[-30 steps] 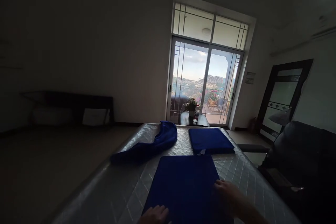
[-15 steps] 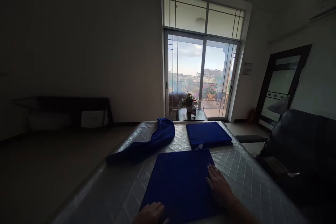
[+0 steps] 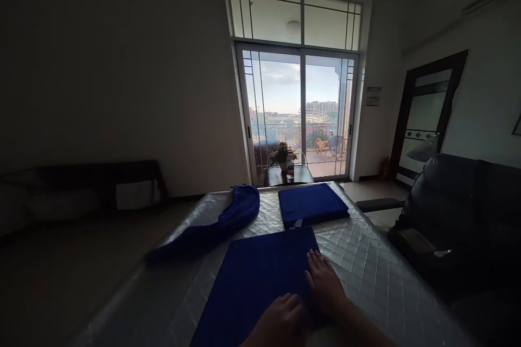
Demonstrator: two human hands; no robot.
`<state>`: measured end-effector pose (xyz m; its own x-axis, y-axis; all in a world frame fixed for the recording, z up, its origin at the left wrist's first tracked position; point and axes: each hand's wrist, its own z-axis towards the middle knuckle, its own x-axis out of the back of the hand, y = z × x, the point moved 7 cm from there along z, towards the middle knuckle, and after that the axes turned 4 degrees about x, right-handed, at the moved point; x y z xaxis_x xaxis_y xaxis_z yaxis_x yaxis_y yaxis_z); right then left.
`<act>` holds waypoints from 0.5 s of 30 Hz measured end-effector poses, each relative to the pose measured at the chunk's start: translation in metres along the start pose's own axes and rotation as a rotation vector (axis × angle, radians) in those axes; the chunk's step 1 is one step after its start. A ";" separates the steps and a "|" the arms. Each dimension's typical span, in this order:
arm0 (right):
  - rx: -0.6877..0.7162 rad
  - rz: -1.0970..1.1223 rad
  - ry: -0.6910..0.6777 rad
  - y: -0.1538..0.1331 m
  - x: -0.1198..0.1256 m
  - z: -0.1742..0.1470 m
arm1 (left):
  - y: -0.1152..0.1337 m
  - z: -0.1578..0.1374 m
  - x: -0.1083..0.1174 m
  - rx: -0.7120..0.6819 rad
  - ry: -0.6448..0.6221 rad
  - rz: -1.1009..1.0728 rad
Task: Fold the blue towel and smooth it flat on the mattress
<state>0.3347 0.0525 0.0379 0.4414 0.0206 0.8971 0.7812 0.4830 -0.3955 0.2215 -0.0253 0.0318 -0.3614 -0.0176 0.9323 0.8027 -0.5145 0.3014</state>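
Observation:
A folded dark blue cloth (image 3: 248,276) lies flat in front of me on a silvery quilted cover. My right hand (image 3: 323,279) rests open along its right edge, fingers stretched out. Close beside it, my left hand (image 3: 280,317) lies over the lower right part of the cloth, palm down with the fingers slightly bent and a little blurred; I see nothing held in it. Beyond these is a second folded blue cloth (image 3: 313,203) with a small white tag at its near edge. To the left a loose, crumpled blue cloth (image 3: 220,225) stretches across the cover.
The quilted silver cover (image 3: 366,260) spreads over the table. A black armchair (image 3: 459,211) stands at the right. Past the far edge, a small dark table (image 3: 299,175) bears a potted plant (image 3: 281,154) and a bottle (image 3: 290,167), before glass sliding doors (image 3: 277,97).
My left hand has moved right across the folded cloth, from its lower left edge to near my right hand. My right hand stays at the right edge. The view has shifted slightly.

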 end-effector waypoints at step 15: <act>-0.021 -0.023 -0.017 0.005 -0.008 0.003 | -0.047 0.056 0.003 0.377 -0.038 0.086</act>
<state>0.3333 0.0575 0.0293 0.4159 0.0245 0.9091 0.8004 0.4647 -0.3787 0.2099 0.0470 0.0318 -0.2731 -0.0112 0.9619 0.9500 -0.1608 0.2678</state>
